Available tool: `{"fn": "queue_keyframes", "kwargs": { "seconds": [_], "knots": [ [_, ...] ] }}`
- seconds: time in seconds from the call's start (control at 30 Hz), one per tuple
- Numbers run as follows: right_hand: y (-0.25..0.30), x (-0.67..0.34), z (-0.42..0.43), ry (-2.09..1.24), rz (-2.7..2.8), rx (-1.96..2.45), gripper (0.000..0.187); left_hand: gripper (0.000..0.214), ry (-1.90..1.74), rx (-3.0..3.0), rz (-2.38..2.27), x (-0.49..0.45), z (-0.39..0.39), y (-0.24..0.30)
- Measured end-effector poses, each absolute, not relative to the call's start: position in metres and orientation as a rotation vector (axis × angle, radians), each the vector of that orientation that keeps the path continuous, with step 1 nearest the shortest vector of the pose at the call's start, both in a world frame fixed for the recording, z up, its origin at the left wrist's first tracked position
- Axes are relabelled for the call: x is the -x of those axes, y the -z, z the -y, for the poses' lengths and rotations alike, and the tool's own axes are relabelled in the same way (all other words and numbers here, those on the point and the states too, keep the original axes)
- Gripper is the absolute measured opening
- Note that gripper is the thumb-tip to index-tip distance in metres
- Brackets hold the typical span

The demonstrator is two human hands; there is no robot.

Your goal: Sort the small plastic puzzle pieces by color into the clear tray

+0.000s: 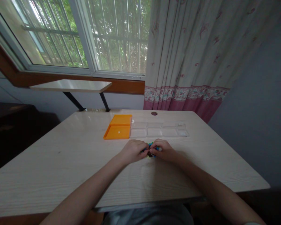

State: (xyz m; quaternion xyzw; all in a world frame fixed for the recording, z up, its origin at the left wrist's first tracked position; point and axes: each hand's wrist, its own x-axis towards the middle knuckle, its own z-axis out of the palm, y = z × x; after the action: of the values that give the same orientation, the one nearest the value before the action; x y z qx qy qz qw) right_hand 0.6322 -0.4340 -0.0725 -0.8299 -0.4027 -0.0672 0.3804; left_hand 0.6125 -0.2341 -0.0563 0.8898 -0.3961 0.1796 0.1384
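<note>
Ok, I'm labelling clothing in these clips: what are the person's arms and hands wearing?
Nothing that shows: left hand and right hand are ungloved, with no rings, watch or bracelet visible; left forearm and right forearm are bare. A pale sliver low on the right arm may be a sleeve.

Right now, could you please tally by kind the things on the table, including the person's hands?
orange open case: 1
clear compartment tray: 1
cluster of small coloured pieces: 1, pieces too small to count
hands: 2, left hand and right hand
Total: 5
</note>
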Motion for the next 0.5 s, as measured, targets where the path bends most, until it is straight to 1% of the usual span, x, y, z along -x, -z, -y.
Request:
{"fn": "queue_keyframes", "kwargs": {
  "seconds": [0.17,0.5],
  "knots": [
    [0.0706,-0.6327,0.4353,0.179,1.024,2.135,0.019,0.018,-0.459,-2.579,1.079,-0.6113,0.2332,0.0518],
    [0.0761,-0.6383,0.4391,0.431,1.134,2.167,0.023,0.015,-0.297,-2.323,0.768,-0.6168,0.2349,0.0608]
  ]
}}
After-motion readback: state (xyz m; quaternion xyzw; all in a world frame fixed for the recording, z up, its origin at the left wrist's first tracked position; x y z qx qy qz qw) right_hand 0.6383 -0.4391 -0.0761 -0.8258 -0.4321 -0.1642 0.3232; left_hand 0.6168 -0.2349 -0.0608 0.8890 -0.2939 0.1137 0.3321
